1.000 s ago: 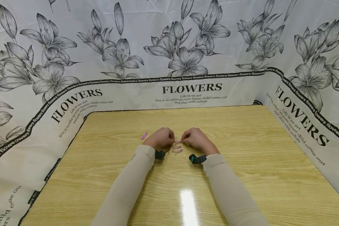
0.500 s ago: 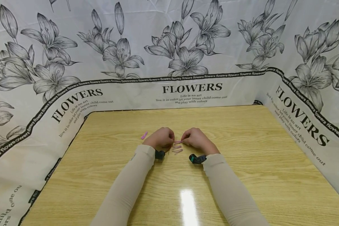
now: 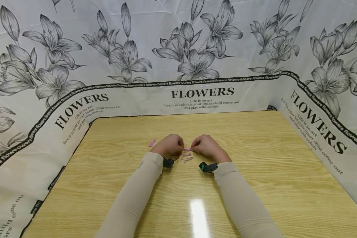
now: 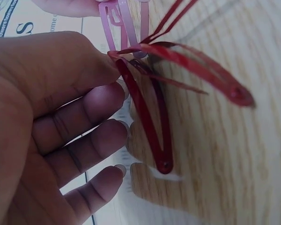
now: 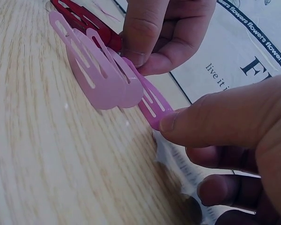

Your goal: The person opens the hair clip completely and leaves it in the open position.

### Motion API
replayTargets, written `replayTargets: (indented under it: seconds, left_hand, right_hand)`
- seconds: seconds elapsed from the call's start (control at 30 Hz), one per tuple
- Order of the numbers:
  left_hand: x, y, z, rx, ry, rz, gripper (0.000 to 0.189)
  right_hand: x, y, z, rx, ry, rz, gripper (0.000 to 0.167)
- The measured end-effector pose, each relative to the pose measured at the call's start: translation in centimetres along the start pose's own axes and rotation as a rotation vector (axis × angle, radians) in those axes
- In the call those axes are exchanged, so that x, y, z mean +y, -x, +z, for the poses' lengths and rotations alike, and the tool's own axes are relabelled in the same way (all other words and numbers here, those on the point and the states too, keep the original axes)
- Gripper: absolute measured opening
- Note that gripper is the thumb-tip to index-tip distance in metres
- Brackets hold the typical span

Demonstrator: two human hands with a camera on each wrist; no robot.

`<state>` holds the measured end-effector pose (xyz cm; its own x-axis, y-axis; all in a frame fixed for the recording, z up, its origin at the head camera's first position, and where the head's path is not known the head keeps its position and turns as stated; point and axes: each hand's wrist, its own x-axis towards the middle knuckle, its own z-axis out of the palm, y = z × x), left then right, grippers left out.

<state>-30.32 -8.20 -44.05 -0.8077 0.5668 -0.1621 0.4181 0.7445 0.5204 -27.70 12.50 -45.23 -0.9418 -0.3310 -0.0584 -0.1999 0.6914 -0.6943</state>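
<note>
My left hand (image 3: 172, 145) pinches the end of a red snap hair clip (image 4: 140, 105) between thumb and forefinger, its other fingers loosely bent. Several red clips fan out from that grip. My right hand (image 3: 206, 146) pinches the wide end of a bright pink hair clip (image 5: 154, 101) between thumb and finger. The clip's narrow end reaches the left fingertips, which hide where it meets the red ones. Beside it are pale pink hair clips (image 5: 100, 84); whether they hang from the others or lie on the table, I cannot tell.
A single pink hair clip (image 3: 152, 142) lies on the wooden table (image 3: 256, 185), left of my left hand. White cloth (image 3: 208, 99) printed with flowers and lettering surrounds the table at the back and sides. Each wrist carries a black camera (image 3: 207, 167).
</note>
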Motion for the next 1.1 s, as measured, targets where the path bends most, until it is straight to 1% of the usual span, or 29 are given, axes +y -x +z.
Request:
replayTargets:
  seconds: [0.3, 0.53, 0.67, 0.97, 1.1]
  left_hand:
    - [-0.1, 0.3, -0.1, -0.006, 0.031, -0.007, 0.017]
    - [0.0, 0.6, -0.4, -0.010, 0.032, -0.006, 0.018]
    - [0.1, 0.9, -0.6, -0.007, 0.023, -0.009, 0.017]
    - [0.2, 1.2, -1.0, 0.008, -0.005, -0.044, 0.011]
    - [0.0, 1.3, -1.1, 0.015, -0.008, -0.043, 0.011]
  right_hand:
    - [-0.2, 0.0, -0.1, -0.008, 0.014, -0.003, 0.008]
    - [-0.3, 0.0, -0.3, -0.024, 0.007, 0.012, 0.017]
    - [-0.3, 0.1, -0.3, -0.017, -0.001, 0.014, 0.020]
    - [-0.5, -0.1, -0.2, 0.007, 0.010, 0.014, 0.019]
    - [-0.6, -0.1, -0.1, 0.030, 0.025, -0.006, 0.015]
